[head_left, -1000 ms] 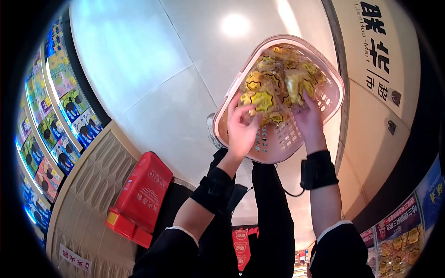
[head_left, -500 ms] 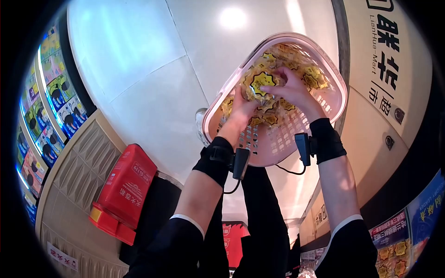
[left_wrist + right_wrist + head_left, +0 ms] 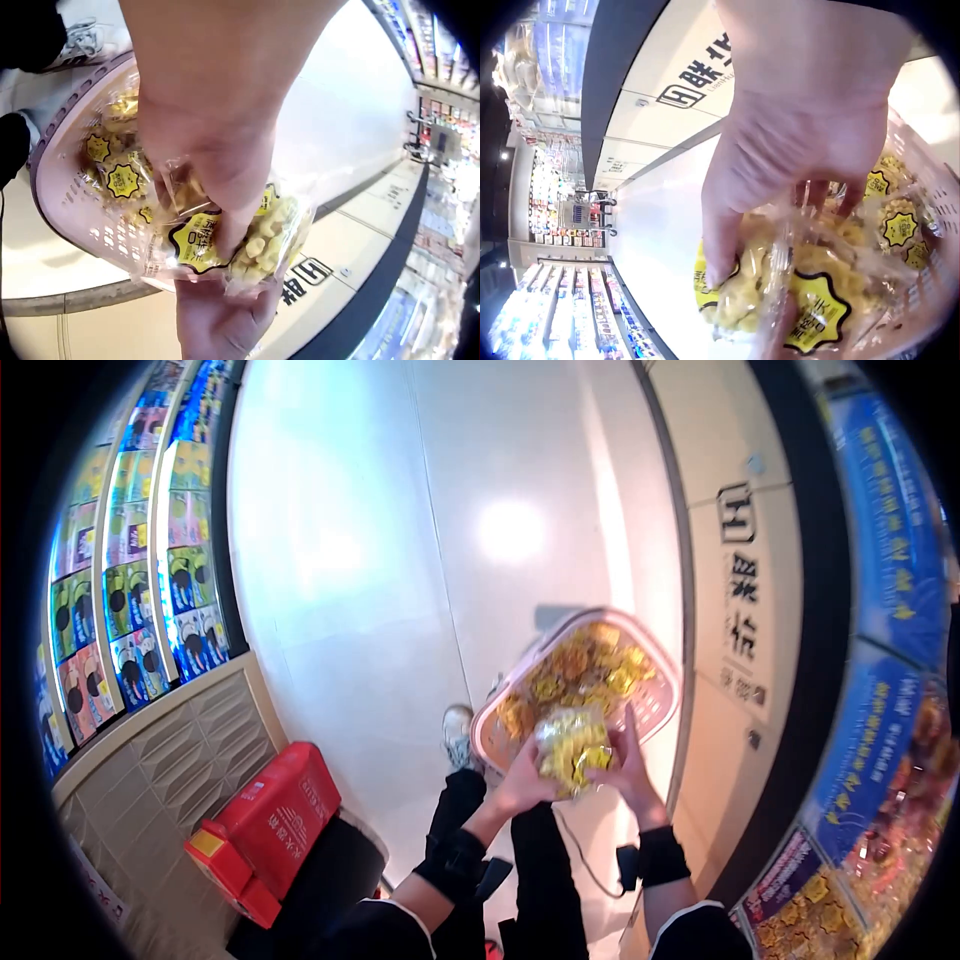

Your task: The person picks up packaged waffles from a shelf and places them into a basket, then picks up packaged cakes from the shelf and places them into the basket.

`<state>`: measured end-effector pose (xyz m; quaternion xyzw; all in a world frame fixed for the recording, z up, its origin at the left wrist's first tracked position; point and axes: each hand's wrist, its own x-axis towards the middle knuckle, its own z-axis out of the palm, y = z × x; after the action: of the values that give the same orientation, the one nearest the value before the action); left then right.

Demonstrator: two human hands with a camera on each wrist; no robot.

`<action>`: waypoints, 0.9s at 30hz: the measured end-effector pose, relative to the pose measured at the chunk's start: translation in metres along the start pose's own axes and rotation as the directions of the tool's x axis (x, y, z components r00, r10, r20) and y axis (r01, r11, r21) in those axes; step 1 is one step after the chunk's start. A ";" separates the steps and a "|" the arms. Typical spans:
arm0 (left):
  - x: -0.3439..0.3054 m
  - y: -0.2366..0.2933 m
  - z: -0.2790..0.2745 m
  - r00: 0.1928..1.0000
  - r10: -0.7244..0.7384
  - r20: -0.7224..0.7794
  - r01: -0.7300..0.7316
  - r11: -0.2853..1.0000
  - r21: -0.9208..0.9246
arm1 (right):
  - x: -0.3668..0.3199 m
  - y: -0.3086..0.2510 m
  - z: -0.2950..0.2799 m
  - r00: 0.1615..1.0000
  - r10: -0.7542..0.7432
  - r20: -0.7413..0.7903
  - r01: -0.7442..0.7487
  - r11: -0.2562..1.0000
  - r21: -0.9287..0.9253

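Note:
My left hand (image 3: 528, 782) and right hand (image 3: 628, 768) grip clear snack bags (image 3: 575, 748) between them, over the near side of a pink basket (image 3: 487, 737). Yellow star-shaped labels mark the bags, and pale, lumpy pieces show through the film. In the left wrist view, the left thumb presses on a yellow label (image 3: 196, 244) while the right hand supports the bags from the other side. The right wrist view has the right thumb lying over one bag (image 3: 742, 300); its other fingers are partly hidden behind the film. More such bags (image 3: 600, 665) fill the basket.
A red box (image 3: 275, 810) stands at the left beside a tan panelled wall. Lit shelves (image 3: 130, 580) of packaged goods rise above that wall. To the right runs a cream counter front (image 3: 715, 690) with blue signs and snack displays beyond. A shoe (image 3: 458, 735) is beside the basket.
The hands were in among the bags, the right one reaching over a bag. Now both hold bags at the basket's near side. The head view has shifted, with the basket lower in it.

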<state>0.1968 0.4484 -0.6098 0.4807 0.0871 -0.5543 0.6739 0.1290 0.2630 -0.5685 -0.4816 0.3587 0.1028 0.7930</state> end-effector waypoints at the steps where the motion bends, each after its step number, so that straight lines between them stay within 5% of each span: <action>1: -0.019 0.033 0.013 0.995 -0.093 -0.029 0.095 0.994 0.049 | -0.017 -0.003 0.000 1.000 0.024 0.012 -0.025 0.999 0.039; 2: -0.033 0.045 0.018 0.994 -0.111 0.009 0.110 0.990 0.083 | -0.031 -0.005 0.000 0.999 0.035 0.027 -0.037 0.996 0.076; 4: -0.058 0.056 0.026 0.985 0.057 0.165 -0.097 0.965 0.244 | -0.071 -0.025 0.012 0.993 0.114 0.022 -0.113 0.993 -0.012; 6: -0.093 0.083 0.043 0.974 -0.115 0.193 0.053 0.952 0.302 | -0.112 -0.044 0.026 0.991 0.136 0.005 -0.135 0.988 -0.071; 8: -0.117 0.089 0.048 0.943 0.105 0.316 -0.230 0.893 0.387 | -0.156 -0.080 0.053 0.981 0.189 -0.049 -0.190 0.982 -0.017; 9: -0.136 0.120 0.062 0.962 -0.028 0.271 -0.076 0.928 0.365 | -0.174 -0.078 0.060 0.988 0.144 -0.063 -0.153 0.973 -0.171; 10: -0.164 0.148 0.078 0.959 -0.176 0.223 0.095 0.939 0.331 | -0.225 -0.131 0.102 0.997 -0.024 -0.073 0.015 0.993 -0.117; 12: -0.199 0.173 0.090 0.947 -0.147 0.285 0.059 0.953 0.298 | -0.260 -0.141 0.118 0.999 0.021 -0.034 -0.014 0.978 0.207; 16: -0.215 0.177 0.106 0.871 -0.066 0.487 -0.061 0.969 0.240 | -0.328 -0.162 0.154 0.952 -0.221 -0.213 0.251 0.960 0.121; 17: -0.244 0.215 0.132 0.838 -0.145 0.526 0.055 0.982 0.183 | -0.342 -0.163 0.158 0.933 -0.246 -0.262 0.286 0.950 0.127; 20: -0.287 0.273 0.183 0.808 -0.107 0.580 -0.057 0.965 0.258 | -0.410 -0.246 0.206 0.894 -0.169 -0.415 0.237 0.964 0.118; 22: -0.299 0.296 0.209 0.778 -0.190 0.598 -0.045 0.933 0.356 | -0.426 -0.235 0.191 0.872 -0.295 -0.392 0.340 0.939 0.051; 24: -0.317 0.310 0.241 0.671 -0.083 0.737 -0.318 0.865 0.387 | -0.441 -0.223 0.176 0.830 -0.412 -0.376 0.439 0.898 -0.015; 27: -0.291 0.267 0.250 0.674 -0.038 0.738 -0.418 0.804 0.423 | -0.470 -0.205 0.162 0.766 -0.501 -0.403 0.566 0.822 0.055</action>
<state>0.2065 0.4350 -0.1425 0.4081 -0.4016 -0.6189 0.5377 -0.0296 0.3794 -0.0681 -0.5036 0.3569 -0.2518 0.7454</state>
